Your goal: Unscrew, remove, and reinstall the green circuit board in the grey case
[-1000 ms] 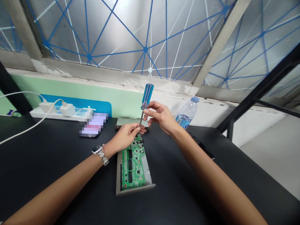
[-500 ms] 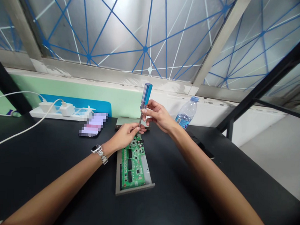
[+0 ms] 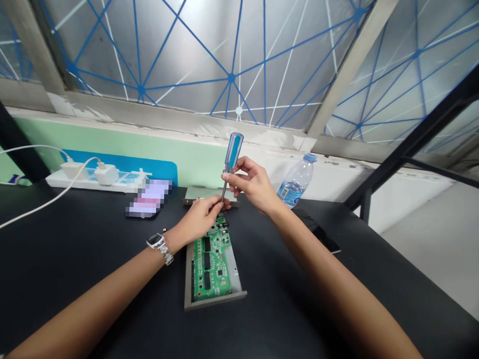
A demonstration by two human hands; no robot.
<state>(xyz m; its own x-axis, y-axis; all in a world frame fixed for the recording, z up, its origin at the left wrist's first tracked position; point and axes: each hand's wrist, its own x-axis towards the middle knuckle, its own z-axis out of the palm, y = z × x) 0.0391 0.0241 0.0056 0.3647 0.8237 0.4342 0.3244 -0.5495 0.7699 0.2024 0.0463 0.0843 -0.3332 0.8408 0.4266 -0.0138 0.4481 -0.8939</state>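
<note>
A screwdriver [image 3: 233, 151] with a clear and blue handle stands nearly upright over the far end of a green circuit board [image 3: 215, 268]. My right hand [image 3: 252, 184] pinches it at the base of the handle. Lower down, the fingers of my left hand [image 3: 203, 216] close around the shaft near the tip, which they hide. The board lies in a grey metal tray [image 3: 188, 286] on the black table. Just behind my left hand is a flat grey metal piece [image 3: 195, 193], partly covered by the fingers.
A white power strip [image 3: 124, 182] with plugs and cables lies at the back left, beside a phone [image 3: 148, 199] with a blurred screen. Back right stands a water bottle [image 3: 297, 182], with a dark phone [image 3: 320, 235] flat near it. A black frame bar [image 3: 407, 160] slants at the right.
The screwdriver handle has turned, showing a different face, and my right-hand fingers have shifted around it. My left hand stays nearly in place at the shaft.
</note>
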